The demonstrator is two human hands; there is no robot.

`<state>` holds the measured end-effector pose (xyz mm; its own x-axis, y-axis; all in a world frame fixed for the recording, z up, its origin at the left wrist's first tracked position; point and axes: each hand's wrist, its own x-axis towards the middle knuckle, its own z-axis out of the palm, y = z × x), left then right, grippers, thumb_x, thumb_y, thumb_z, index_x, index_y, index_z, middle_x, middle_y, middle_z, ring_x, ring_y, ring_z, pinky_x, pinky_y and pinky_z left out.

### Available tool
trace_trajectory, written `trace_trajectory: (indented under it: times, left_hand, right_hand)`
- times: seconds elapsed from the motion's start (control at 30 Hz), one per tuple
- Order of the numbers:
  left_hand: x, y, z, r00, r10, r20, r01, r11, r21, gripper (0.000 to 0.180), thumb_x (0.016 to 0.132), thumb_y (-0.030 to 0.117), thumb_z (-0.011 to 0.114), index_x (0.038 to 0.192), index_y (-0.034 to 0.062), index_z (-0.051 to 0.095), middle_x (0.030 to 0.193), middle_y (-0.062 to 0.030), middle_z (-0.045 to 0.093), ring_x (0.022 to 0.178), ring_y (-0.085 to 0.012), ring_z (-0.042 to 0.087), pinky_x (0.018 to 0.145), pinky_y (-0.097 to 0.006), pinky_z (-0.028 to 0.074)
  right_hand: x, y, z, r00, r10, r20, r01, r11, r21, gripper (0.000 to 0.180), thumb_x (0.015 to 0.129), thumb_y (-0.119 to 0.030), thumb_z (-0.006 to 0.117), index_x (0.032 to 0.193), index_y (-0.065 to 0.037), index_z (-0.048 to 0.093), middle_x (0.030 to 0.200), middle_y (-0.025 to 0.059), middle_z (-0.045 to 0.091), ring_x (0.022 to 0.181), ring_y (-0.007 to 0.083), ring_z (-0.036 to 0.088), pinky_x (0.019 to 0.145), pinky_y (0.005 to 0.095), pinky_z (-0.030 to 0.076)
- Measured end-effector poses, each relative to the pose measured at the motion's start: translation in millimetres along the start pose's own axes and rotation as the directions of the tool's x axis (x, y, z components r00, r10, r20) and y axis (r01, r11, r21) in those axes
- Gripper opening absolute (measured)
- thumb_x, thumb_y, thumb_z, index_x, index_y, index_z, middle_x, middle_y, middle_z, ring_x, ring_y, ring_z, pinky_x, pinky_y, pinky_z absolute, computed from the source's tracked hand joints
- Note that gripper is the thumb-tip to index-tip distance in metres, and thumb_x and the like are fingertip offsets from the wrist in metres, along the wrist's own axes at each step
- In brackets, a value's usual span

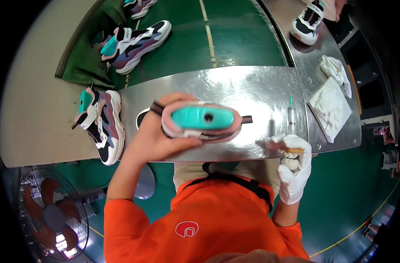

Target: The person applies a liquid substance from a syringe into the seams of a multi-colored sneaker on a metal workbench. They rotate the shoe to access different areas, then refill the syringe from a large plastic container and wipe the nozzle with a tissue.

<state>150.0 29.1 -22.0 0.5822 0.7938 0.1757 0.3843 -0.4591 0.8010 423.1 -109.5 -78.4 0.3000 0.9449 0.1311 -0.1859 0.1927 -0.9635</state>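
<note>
The bare left hand (154,136) is closed around the side of a sneaker (202,125), thumb along the near side and the other fingers behind it. The sneaker is held over the metal table with its opening turned up, showing a teal insole (187,117) with a dark round spot and a pink padded collar; a dark strap sticks out at each end. The right hand (296,168), in a white glove, is curled with its fingers closed on a slim tan stick (295,151), just off the table's near edge; the stick's front end is blurred reddish brown, perhaps bristles, but I cannot be sure.

Just beyond the glove, a clear syringe (291,116) with a green tip lies on the metal table (261,92). Farther right are a white cloth-covered pad (331,109) and a crumpled white cloth (333,70) touching it. A matching sneaker sits at the table's left end (106,127), toe toward the person. Across the table, another lies on the green belt (182,48), and one more is cut off by the top edge. At upper right, a co-worker's hand (340,6) is near a further sneaker (307,26). A floor fan (53,217) stands at lower left.
</note>
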Motion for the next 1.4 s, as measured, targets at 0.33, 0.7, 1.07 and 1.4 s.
trace_trajectory:
  times: [0.33, 0.7, 1.07, 1.4]
  left_hand:
    - [-49.1, 1.5, 20.6, 0.893, 0.450, 0.022, -0.415, 0.802, 0.430, 0.027, 0.077, 0.022, 0.069, 0.100, 0.0146, 0.055, 0.114, -0.0077, 0.065, 0.107, -0.0279, 0.061, 0.102, -0.055, 0.032]
    - [-34.4, 5.6, 24.4, 0.929, 0.364, -0.066, -0.313, 0.868, 0.386, 0.024, 0.078, 0.016, 0.067, 0.096, 0.0111, 0.052, 0.108, -0.0118, 0.067, 0.105, -0.0310, 0.062, 0.098, -0.050, 0.037]
    - [-34.0, 2.2, 24.4, 0.924, 0.380, -0.035, -0.332, 0.847, 0.414, 0.037, 0.076, 0.026, 0.073, 0.102, 0.0102, 0.051, 0.111, -0.0142, 0.065, 0.106, -0.0316, 0.061, 0.099, -0.049, 0.036]
    - [-36.2, -2.2, 24.0, 0.915, 0.402, -0.034, -0.353, 0.840, 0.412, 0.049, 0.075, 0.043, 0.071, 0.104, 0.0078, 0.052, 0.114, -0.0165, 0.064, 0.107, -0.0340, 0.060, 0.100, -0.050, 0.034]
  right_hand:
    - [13.1, 11.0, -0.3, 0.992, -0.083, 0.099, 0.119, 0.891, -0.438, 0.036, 0.069, 0.009, 0.062, 0.102, -0.005, 0.064, 0.103, 0.0126, 0.056, 0.081, 0.0239, 0.059, 0.075, 0.0287, 0.046]
    - [32.2, 28.7, 16.7, 0.938, -0.082, 0.336, 0.262, 0.803, -0.535, 0.051, 0.064, 0.013, 0.054, 0.108, -0.011, 0.065, 0.090, 0.0105, 0.052, 0.076, 0.0257, 0.055, 0.070, 0.0322, 0.045]
    - [35.3, 42.8, 11.4, 0.890, -0.243, 0.385, 0.417, 0.777, -0.472, 0.054, 0.067, 0.009, 0.059, 0.116, -0.015, 0.063, 0.097, 0.0103, 0.051, 0.083, 0.0289, 0.053, 0.075, 0.0369, 0.045]
    - [28.2, 23.7, 5.2, 0.944, -0.108, 0.313, 0.248, 0.855, -0.454, 0.051, 0.072, 0.004, 0.056, 0.119, -0.014, 0.056, 0.094, 0.0140, 0.050, 0.086, 0.0348, 0.053, 0.075, 0.0403, 0.045]
